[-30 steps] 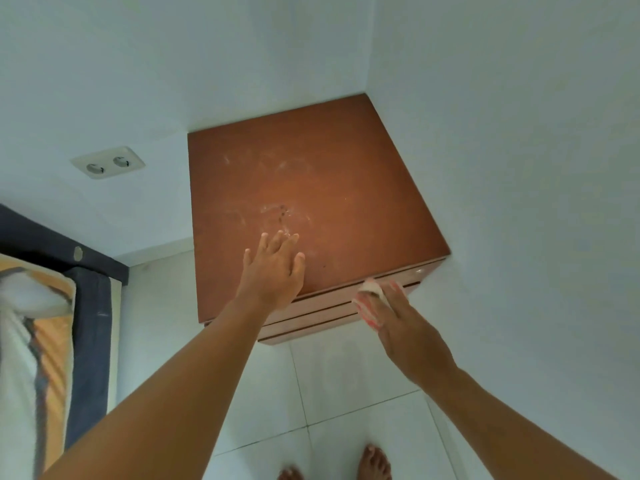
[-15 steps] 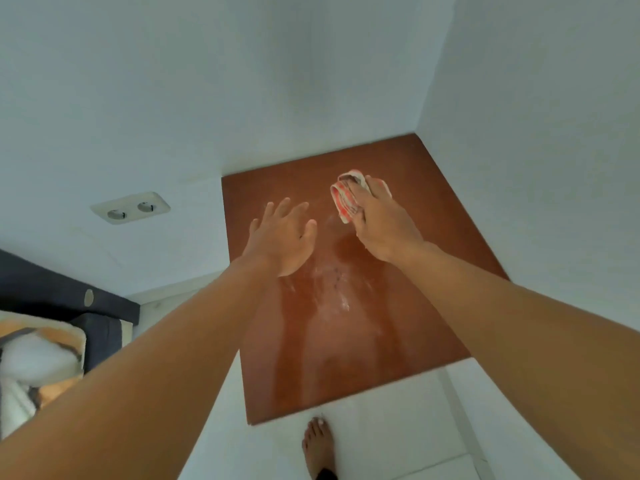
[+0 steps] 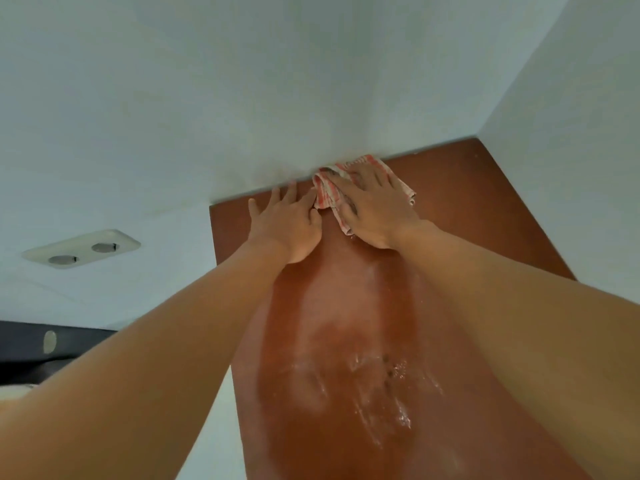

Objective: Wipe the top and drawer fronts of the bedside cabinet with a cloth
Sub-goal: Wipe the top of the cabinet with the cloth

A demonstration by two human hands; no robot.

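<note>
Cloth (image 3: 327,197), a red-and-white striped rag, lies bunched at the back edge of the cabinet top (image 3: 450,220), right where the brown board meets the wall (image 3: 242,98). It looks thin, soft and light, so it should fold and drag easily under a palm. A flat press over its middle probably suits wiping better than a pinch at a corner, which would let the rest trail. The board looks hard and smooth, with pale smears and wet streaks (image 3: 377,382) nearer the camera that may make it a little slick. The right hand (image 3: 377,206) lies on the cloth with fingers spread and straight. Its grip is not closed round anything; it presses the cloth down against the top, fingertips toward the wall. The left hand (image 3: 289,226) lies flat on the bare board just beside it, fingers straight and holding nothing, with its inner fingers at the cloth's left fold, though actual contact is hard to judge. Both arms reach far forward from the bottom of the view. The drawer fronts are out of sight. A double socket (image 3: 81,252) sits on the wall to the left, and a dark bed frame (image 3: 27,344) shows at the lower left.
</note>
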